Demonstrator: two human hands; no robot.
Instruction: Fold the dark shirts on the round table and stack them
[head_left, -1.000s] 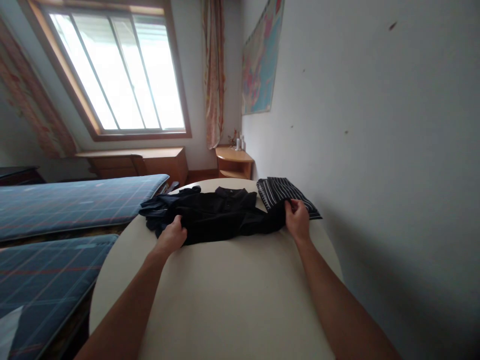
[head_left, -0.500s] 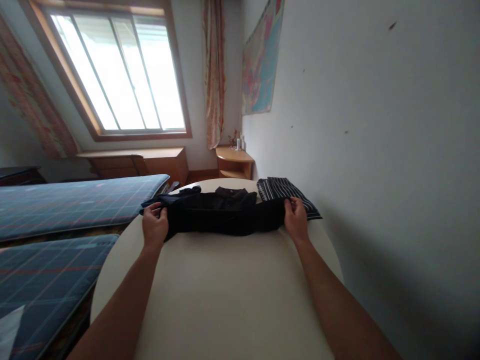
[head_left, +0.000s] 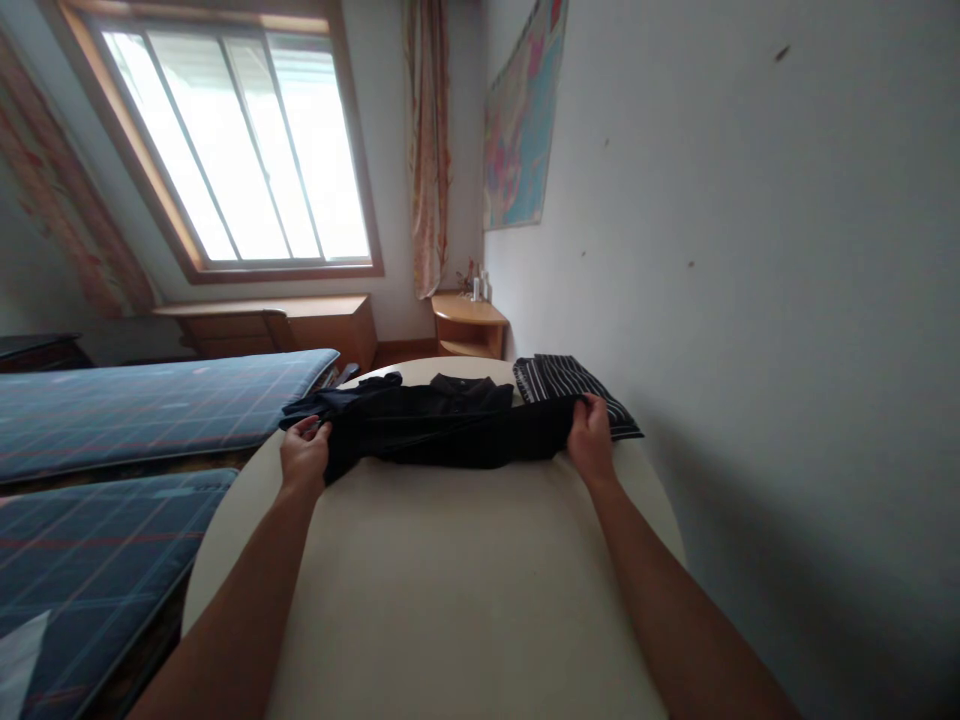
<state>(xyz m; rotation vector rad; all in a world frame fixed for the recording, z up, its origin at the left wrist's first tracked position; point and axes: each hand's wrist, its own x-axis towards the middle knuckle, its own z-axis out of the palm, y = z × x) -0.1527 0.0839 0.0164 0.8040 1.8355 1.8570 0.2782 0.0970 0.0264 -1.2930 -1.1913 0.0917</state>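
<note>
A black garment [head_left: 457, 437] stretches sideways across the far part of the round, cream table [head_left: 465, 590]. My left hand [head_left: 306, 450] pinches its left end, and my right hand [head_left: 591, 438] grips its right end. Behind the cloth lies a dark collared garment [head_left: 461, 388]. More dark bluish fabric [head_left: 322, 400] is bunched beyond my left hand. A black-and-white striped cloth [head_left: 574, 380] rests folded at the table's far right, just behind my right hand.
Two blue plaid mattresses [head_left: 150, 405] lie to the left of the table. A wall [head_left: 750, 350] runs along the right. Beyond the table are a wooden corner shelf [head_left: 469, 312] with small items, a wooden desk [head_left: 330, 315] and a window.
My left hand has shifted slightly left and down with its end of the black garment. The garment's front now shows slanting folds. My right hand has barely moved.
</note>
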